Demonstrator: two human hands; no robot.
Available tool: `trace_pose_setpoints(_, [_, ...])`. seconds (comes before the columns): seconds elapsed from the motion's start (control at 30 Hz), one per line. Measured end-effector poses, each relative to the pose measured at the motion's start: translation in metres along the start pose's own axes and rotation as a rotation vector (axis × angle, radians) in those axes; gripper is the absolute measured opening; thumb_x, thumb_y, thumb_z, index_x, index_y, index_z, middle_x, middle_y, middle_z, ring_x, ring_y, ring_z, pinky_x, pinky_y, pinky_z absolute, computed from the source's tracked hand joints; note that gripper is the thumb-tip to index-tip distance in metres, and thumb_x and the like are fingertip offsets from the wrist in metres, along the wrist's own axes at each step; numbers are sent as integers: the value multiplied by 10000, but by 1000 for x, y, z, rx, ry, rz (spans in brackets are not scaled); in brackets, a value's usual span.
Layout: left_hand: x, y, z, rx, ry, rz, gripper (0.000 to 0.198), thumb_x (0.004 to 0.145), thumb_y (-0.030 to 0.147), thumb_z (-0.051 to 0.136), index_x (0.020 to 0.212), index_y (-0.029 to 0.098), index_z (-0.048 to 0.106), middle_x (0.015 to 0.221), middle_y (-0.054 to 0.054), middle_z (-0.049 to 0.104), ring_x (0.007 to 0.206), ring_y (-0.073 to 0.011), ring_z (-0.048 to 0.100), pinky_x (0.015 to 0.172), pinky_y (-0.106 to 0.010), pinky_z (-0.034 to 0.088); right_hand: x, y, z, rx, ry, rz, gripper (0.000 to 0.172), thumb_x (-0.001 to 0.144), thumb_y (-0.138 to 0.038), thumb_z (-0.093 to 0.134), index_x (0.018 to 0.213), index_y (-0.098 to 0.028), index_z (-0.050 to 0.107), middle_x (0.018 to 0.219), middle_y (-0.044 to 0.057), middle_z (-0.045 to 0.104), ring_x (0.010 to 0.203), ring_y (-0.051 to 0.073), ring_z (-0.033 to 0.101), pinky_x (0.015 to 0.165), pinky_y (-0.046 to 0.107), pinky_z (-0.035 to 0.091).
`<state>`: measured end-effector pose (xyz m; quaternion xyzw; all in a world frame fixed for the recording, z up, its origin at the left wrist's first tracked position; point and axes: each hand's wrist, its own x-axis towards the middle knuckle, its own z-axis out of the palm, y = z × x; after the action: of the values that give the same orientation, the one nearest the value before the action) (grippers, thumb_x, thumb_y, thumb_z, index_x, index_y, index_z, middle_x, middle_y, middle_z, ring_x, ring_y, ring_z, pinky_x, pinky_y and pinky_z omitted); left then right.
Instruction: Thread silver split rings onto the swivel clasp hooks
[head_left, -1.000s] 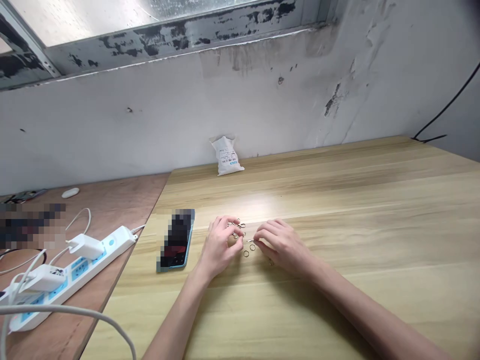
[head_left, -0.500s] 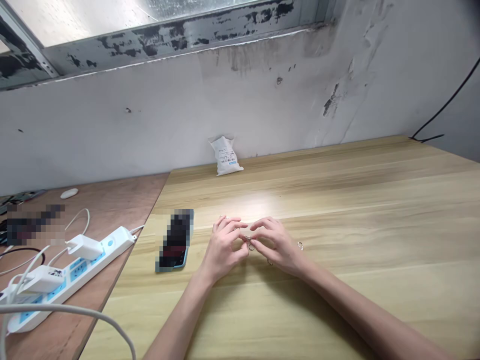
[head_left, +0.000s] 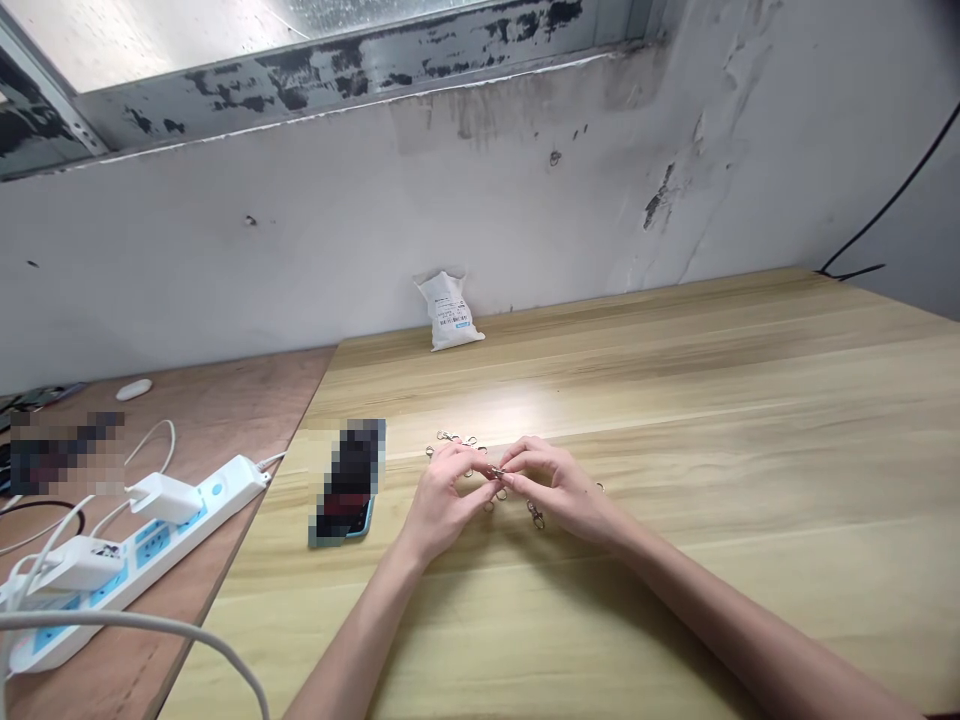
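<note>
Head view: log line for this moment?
left hand: pinching small metal ring | right hand: pinching same ring | loose rings: on table beyond hands

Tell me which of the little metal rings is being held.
The ring pinched between the left hand and right hand; the other rings lie loose on the table.

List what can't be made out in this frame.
All head view.
Too small, covered by fingers: the metal piece pinched between left hand and right hand.
Blurred out: the phone screen.
Too small to read: the bag label.
Cut by left edge: the white cable.
</note>
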<state>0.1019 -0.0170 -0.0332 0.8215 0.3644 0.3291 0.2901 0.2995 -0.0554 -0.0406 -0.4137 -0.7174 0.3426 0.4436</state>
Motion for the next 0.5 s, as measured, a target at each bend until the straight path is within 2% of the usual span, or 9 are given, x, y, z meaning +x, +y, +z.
trace_pose_setpoints(0.1, [1, -1, -2, 11, 1, 28, 92, 843, 311, 694, 813, 226, 712, 897, -40, 711, 948, -214, 621, 900, -396, 474, 0, 0, -2, 4, -8, 23, 185, 963, -278, 546, 896, -218, 707, 995, 63, 652, 974, 191, 615, 856, 366, 528])
trace_pose_setpoints(0.27, [3, -2, -7, 82, -35, 86, 59, 858, 264, 678, 840, 240, 730, 869, -23, 740, 919, -207, 640, 935, -423, 449, 1, 3, -7, -51, 54, 37, 188, 952, -311, 553, 841, -212, 666, 966, 61, 644, 960, 199, 606, 866, 379, 514])
trace_pose_setpoints(0.4, [3, -2, -10, 139, -52, 133, 110, 897, 238, 625, 921, 248, 731, 947, -31, 746, 975, -209, 632, 965, -437, 429, 1, 9, -13, -283, 106, -54, 154, 948, -285, 540, 854, -212, 638, 1075, 94, 628, 1068, 234, 577, 918, 427, 490])
trace_pose_setpoints(0.5, [3, -1, -11, 195, -38, 137, 100, 895, 249, 628, 885, 250, 727, 987, -36, 735, 1040, -222, 610, 988, -450, 424, 1, 13, -16, -472, 80, -155, 132, 943, -245, 542, 867, -217, 646, 1179, 113, 618, 1207, 273, 514, 964, 478, 465])
